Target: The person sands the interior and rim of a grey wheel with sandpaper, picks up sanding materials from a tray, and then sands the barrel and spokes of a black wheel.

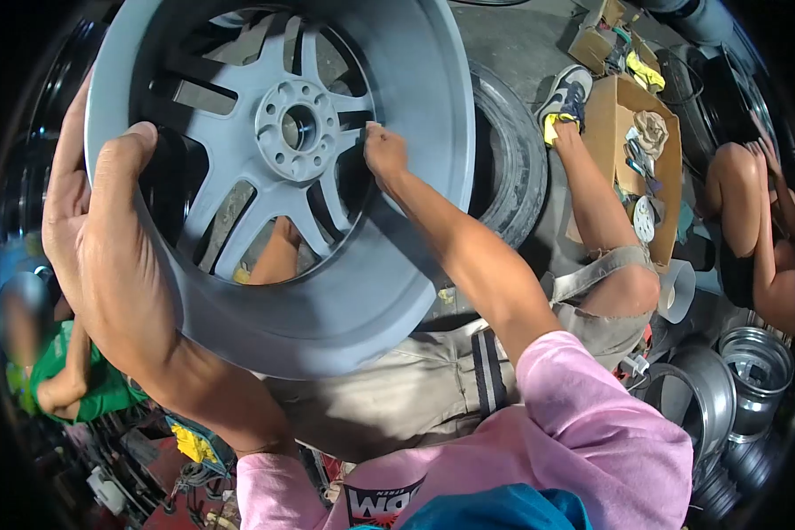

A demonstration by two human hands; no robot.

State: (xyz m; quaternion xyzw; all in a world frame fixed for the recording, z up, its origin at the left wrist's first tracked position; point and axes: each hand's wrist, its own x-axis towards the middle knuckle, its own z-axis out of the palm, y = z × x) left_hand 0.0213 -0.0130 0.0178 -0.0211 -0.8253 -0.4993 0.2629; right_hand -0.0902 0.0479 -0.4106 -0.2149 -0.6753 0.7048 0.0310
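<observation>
A large grey wheel rim (389, 283) fills the upper left of the head view, its back side facing up, with spokes round a hub (274, 132). My left hand (106, 212) is wrapped round the rim's left edge, the thumb over the inner side. Inside the barrel, my right hand (384, 155) is closed near the spokes at the right of the hub. Its fingertips press on something dark or small that I cannot make out. The rim rests tilted over my lap.
A black tire (517, 168) lies on the floor behind the rim. Right of it stands a cardboard box (605, 132) with scraps. More metal rims (755, 371) are at the lower right. One person in green (57, 380) sits at the left, another person (742, 203) at the right.
</observation>
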